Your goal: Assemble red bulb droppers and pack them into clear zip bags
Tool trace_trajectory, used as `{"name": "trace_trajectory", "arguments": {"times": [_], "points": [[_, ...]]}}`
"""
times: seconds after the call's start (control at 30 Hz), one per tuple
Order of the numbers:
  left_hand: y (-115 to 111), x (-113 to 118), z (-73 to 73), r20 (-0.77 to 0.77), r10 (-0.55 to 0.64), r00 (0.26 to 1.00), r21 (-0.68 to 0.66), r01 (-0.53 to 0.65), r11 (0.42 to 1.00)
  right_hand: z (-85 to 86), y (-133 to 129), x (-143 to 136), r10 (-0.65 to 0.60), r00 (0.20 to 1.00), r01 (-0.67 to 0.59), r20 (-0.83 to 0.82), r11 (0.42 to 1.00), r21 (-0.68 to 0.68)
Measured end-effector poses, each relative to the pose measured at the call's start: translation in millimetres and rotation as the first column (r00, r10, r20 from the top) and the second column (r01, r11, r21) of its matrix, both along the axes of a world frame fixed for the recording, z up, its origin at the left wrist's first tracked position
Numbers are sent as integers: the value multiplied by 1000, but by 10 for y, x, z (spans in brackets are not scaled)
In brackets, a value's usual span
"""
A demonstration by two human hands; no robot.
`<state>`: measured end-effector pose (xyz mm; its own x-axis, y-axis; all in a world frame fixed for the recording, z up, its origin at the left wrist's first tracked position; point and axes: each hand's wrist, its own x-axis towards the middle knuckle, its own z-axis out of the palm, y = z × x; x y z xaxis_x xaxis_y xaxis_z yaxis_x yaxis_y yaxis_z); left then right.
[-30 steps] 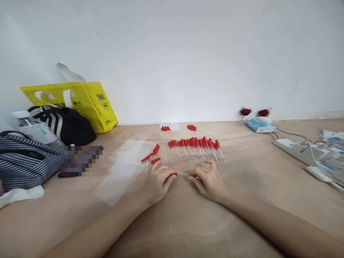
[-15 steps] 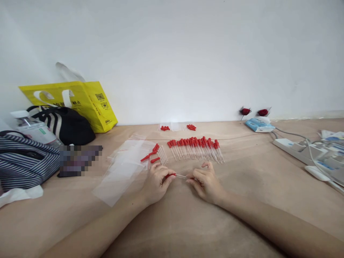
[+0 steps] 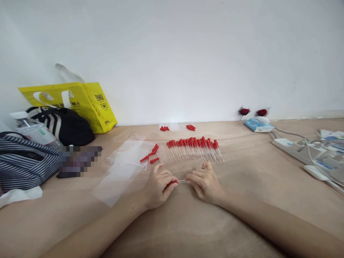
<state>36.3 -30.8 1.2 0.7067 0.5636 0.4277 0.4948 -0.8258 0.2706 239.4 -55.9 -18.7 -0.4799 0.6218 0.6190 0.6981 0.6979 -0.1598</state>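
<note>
Between thumb and fingers, my left hand pinches a red rubber dropper bulb. A thin clear dropper tube runs from the bulb to my right hand, whose fingertips are closed on its other end. How deep the tube sits in the bulb is hidden by my fingers. Beyond my hands lies a row of droppers with red bulbs. To the left of that row are several bare clear tubes and a few loose red bulbs, beside flat clear zip bags.
Bagged red bulbs lie near the wall. At left stand a yellow bag, a black bag, a bottle and a striped pouch. A tissue pack and a power strip with cables are at right.
My left hand and the red bulb have shifted slightly right and down, towards my right hand. Less of the clear tube shows between my hands. The view has moved very slightly.
</note>
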Motion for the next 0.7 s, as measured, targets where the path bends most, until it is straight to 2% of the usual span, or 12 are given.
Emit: {"name": "trace_trajectory", "arguments": {"times": [0.37,0.57,0.7], "points": [[-27,19,40,4,-34,999,23,33,999,-2,-11,-67,-6,999,7,35,1000,-16],[49,0,38,17,2,1000,29,-3,1000,73,40,-23,15,999,-12,29,996,-84],[109,-51,42,-10,27,1000,48,-27,998,102,58,47,-8,997,12,81,999,-45]]}}
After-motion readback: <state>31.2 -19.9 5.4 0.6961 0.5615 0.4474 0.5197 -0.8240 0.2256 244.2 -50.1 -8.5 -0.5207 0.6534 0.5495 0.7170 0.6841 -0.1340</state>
